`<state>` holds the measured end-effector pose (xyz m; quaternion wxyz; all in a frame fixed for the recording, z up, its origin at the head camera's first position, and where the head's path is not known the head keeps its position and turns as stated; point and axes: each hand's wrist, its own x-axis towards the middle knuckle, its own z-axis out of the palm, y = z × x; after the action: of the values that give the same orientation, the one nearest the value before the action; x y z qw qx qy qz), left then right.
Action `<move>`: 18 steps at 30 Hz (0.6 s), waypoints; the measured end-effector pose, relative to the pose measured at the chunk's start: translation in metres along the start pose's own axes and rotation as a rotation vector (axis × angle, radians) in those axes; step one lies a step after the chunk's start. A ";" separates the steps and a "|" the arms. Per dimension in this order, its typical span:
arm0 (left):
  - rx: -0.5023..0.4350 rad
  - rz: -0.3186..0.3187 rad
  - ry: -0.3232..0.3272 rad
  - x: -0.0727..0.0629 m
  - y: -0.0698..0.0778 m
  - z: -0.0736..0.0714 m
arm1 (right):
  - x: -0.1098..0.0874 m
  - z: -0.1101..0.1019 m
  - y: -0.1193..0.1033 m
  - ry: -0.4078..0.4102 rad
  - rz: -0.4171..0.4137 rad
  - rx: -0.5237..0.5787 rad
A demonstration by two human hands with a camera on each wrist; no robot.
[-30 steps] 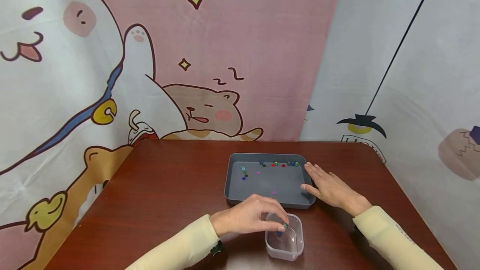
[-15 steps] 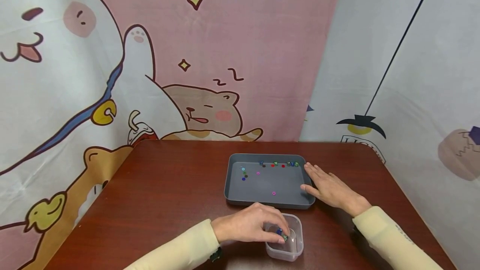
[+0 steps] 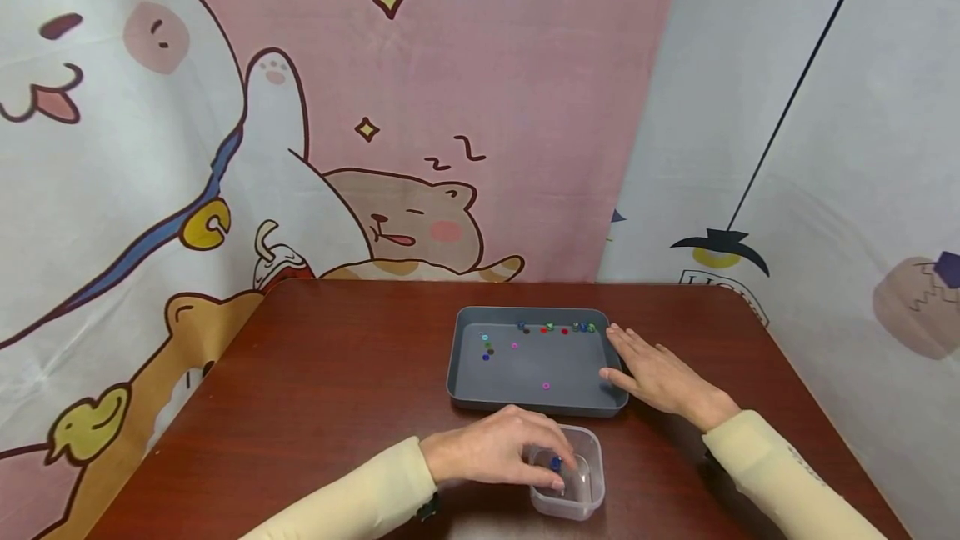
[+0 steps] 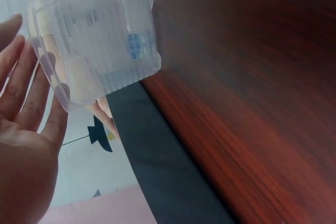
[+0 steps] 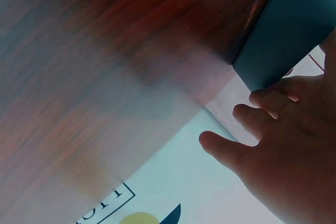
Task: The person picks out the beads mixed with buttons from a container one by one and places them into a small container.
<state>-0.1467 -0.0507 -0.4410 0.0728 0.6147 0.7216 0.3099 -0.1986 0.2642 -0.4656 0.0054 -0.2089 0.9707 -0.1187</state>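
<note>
My left hand (image 3: 498,447) reaches over the small clear plastic container (image 3: 588,507), thumb and fingers parted with nothing seen between them. A dark blue bead (image 3: 557,463) shows inside, beside the fingertips. From below, the left wrist view shows a blue blur (image 4: 135,45) through the container's wall and the left fingers at its rim. My right hand (image 3: 667,377) rests with straight fingers at the right edge of the grey tray (image 3: 540,405). Several small beads lie in the tray, among them a pink ring bead (image 3: 546,386) and a red bead (image 3: 565,332).
Both the tray and the container stand on a reddish-brown wooden table (image 3: 337,365), the container nearer to me. Behind the table hangs a cloth (image 3: 555,107) printed with cartoon animals.
My left hand has lowered into the container with a green bead and let it go; its fingertips are now parted and the green bead is out of sight. The right hand stays put.
</note>
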 end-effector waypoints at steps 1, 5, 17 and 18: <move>0.006 -0.004 -0.002 0.000 0.000 0.000 | 0.000 0.000 0.000 -0.001 0.002 0.001; 0.015 -0.020 -0.003 -0.001 0.001 -0.001 | 0.000 0.000 -0.001 -0.003 0.009 0.006; -0.005 -0.098 0.127 -0.006 -0.008 -0.026 | 0.000 -0.001 -0.002 0.006 0.005 0.007; -0.003 -0.115 0.140 -0.007 -0.010 -0.029 | 0.000 -0.001 -0.002 0.004 0.005 0.006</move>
<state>-0.1674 -0.0683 -0.4252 0.0407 0.5488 0.7588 0.3485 -0.1977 0.2622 -0.4643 0.0045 -0.2060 0.9709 -0.1220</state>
